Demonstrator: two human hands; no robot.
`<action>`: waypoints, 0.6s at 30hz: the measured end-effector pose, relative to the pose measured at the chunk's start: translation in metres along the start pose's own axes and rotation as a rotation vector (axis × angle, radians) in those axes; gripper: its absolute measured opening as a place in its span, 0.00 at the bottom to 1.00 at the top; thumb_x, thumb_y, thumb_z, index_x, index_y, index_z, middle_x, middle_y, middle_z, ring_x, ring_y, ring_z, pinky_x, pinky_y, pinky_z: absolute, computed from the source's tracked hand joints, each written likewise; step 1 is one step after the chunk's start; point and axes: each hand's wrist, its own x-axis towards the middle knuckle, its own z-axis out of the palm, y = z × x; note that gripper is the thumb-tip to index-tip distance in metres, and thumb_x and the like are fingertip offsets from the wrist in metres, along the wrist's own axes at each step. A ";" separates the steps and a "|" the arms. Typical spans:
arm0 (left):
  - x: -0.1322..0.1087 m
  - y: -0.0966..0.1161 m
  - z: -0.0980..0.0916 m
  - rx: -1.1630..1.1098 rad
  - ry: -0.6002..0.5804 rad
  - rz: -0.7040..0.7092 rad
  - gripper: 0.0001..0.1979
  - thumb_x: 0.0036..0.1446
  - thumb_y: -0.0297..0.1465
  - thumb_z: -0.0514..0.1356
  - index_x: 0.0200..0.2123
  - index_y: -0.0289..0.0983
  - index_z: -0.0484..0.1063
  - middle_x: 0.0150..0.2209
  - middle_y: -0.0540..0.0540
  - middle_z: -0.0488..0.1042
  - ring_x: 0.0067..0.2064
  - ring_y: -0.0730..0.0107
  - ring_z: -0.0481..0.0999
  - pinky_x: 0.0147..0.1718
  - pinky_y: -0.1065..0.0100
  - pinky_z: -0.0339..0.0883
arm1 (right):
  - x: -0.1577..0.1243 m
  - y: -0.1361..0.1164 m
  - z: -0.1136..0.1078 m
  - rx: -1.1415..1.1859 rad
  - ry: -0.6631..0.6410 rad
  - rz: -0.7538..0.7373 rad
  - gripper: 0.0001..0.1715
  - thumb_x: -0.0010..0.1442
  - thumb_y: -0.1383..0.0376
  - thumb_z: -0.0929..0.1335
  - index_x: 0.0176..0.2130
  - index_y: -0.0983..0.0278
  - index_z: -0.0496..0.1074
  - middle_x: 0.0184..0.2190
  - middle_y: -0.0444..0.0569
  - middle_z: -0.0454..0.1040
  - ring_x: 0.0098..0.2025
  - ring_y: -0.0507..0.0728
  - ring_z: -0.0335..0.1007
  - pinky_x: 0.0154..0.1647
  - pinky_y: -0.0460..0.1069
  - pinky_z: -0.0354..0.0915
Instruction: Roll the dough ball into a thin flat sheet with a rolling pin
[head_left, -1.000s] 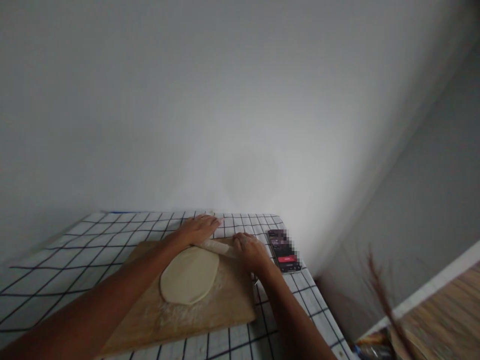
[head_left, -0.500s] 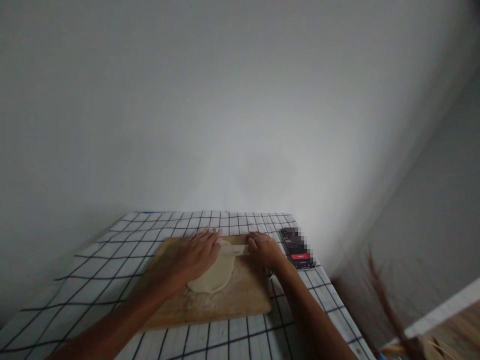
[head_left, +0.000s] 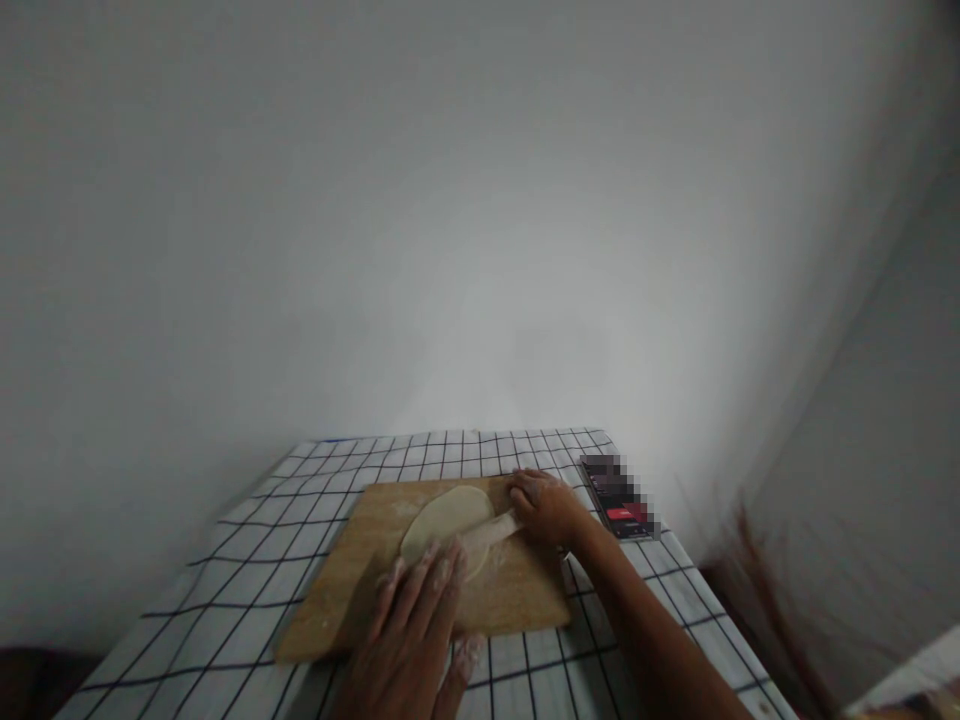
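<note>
A pale, flat round of dough lies on a wooden board dusted with flour. A light-coloured rolling pin rests slantwise across the dough's near right part. My right hand is closed around the pin's far right end. At the near side of the board, my left hand is stretched out flat, palm down, with floury fingers. Its fingertips reach the pin's lower left end; whether they press on it I cannot tell.
Under the board is a white tablecloth with a dark grid. A phone, partly pixelated, lies right of the board. A plain wall stands behind the table. Blurred brown stalks are at the right.
My left hand has drawn back toward me from the dough to the board's near edge. The rolling pin has turned from nearly level to slanted. My right hand still grips its right end.
</note>
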 end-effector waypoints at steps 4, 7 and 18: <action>0.005 -0.018 0.003 0.024 -0.026 0.048 0.34 0.64 0.39 0.54 0.69 0.31 0.51 0.71 0.42 0.53 0.71 0.57 0.52 0.70 0.55 0.35 | 0.000 -0.003 0.000 -0.043 0.003 -0.043 0.20 0.72 0.64 0.57 0.48 0.67 0.74 0.54 0.57 0.74 0.60 0.60 0.66 0.62 0.54 0.59; 0.022 -0.045 0.015 0.010 -0.078 0.079 0.33 0.67 0.37 0.52 0.70 0.33 0.49 0.71 0.43 0.53 0.70 0.58 0.54 0.69 0.54 0.44 | 0.000 -0.007 -0.002 -0.059 0.015 -0.019 0.21 0.72 0.63 0.56 0.47 0.67 0.74 0.52 0.58 0.76 0.57 0.61 0.69 0.60 0.54 0.61; 0.125 -0.115 0.112 -0.221 -0.291 0.064 0.23 0.69 0.30 0.42 0.60 0.38 0.68 0.60 0.40 0.72 0.63 0.51 0.68 0.61 0.46 0.63 | 0.002 -0.016 -0.005 -0.004 -0.005 0.016 0.23 0.73 0.61 0.54 0.44 0.64 0.73 0.48 0.55 0.76 0.55 0.60 0.69 0.58 0.54 0.63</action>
